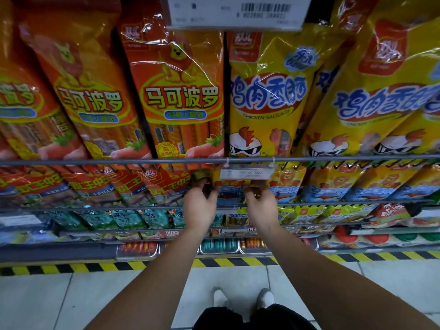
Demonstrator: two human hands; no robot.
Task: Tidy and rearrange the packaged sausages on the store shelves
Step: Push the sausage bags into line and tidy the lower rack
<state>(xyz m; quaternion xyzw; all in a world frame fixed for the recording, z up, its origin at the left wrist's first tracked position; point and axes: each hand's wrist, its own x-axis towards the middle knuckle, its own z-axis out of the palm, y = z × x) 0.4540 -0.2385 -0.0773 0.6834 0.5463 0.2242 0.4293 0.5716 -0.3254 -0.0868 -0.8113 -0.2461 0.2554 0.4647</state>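
Both my hands reach into the second shelf row, just below the price tag (pixel 245 173) reading 9.90. My left hand (pixel 199 204) grips the left edge of a yellow and blue sausage pack (pixel 229 189). My right hand (pixel 261 203) grips its right edge. The pack stands between red packs (pixel 164 181) on its left and matching yellow and blue packs (pixel 331 184) on its right. Its upper part is hidden behind the shelf rail and the tag. My fingers curl round the pack's sides.
The top row holds tall orange sausage packs (pixel 183 98) on the left and yellow chicken sausage packs (pixel 266 96) on the right, behind a wire rail (pixel 119 161). Lower rows carry smaller green and red packs. A yellow-black stripe (pixel 95 266) edges the floor.
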